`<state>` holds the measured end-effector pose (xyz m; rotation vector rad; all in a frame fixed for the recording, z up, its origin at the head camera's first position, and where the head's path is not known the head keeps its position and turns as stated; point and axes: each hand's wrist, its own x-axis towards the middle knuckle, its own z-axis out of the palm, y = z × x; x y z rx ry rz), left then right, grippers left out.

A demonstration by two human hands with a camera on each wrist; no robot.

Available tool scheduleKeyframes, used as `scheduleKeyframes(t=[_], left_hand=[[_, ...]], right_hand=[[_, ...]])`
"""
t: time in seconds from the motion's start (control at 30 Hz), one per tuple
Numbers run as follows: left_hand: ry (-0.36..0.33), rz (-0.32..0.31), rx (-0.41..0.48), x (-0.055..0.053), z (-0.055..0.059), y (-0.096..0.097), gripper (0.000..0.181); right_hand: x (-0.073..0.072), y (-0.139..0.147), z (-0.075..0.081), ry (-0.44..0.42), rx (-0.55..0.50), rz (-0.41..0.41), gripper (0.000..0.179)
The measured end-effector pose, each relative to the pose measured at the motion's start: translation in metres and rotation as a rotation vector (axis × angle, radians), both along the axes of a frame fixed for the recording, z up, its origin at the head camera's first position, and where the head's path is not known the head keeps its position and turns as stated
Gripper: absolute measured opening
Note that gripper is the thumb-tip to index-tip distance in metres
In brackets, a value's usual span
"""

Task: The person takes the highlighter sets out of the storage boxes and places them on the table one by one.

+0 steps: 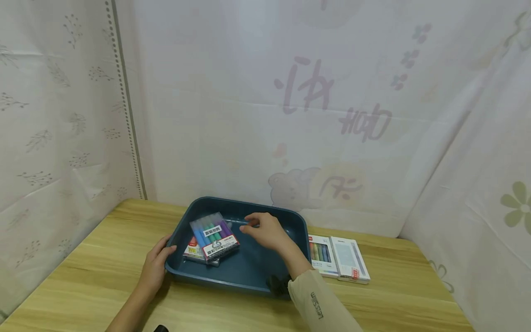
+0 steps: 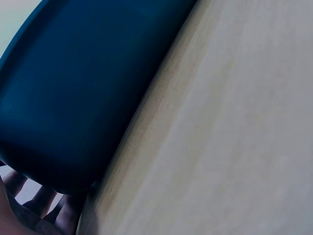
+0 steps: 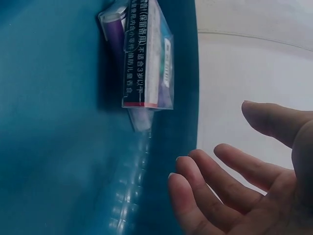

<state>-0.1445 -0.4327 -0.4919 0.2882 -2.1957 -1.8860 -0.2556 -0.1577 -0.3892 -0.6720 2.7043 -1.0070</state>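
A dark blue plastic bin (image 1: pixel 249 276) stands on the wooden table. My left hand (image 1: pixel 155 265) grips its left end, thumb at the rim and fingers along the outer wall; in the left wrist view its fingers (image 2: pixel 68 215) show beside the bin's corner. Inside the bin, at the left, a clear pack of coloured markers (image 1: pixel 213 235) lies tilted on top of another pack with a red and yellow label (image 1: pixel 192 250). Over the bin, right of the packs, my right hand (image 1: pixel 267 230) holds nothing, its fingers loosely bent and thumb apart in the right wrist view.
Right of the bin, a box of coloured pens (image 1: pixel 322 256) lies against a white box with a red sticker (image 1: pixel 350 259). A printed white curtain (image 1: pixel 232 115) hangs behind the table. A small black object (image 1: pixel 161 328) shows at the lower frame edge.
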Motion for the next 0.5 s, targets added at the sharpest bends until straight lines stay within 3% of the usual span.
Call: scheduleKeyframes(t=[0.5], left_hand=[[-0.004, 0.01, 0.014, 0.0, 0.0, 0.001, 0.047]], right_hand=[[-0.019, -0.02, -0.016, -0.082, 0.028, 0.031, 0.048]])
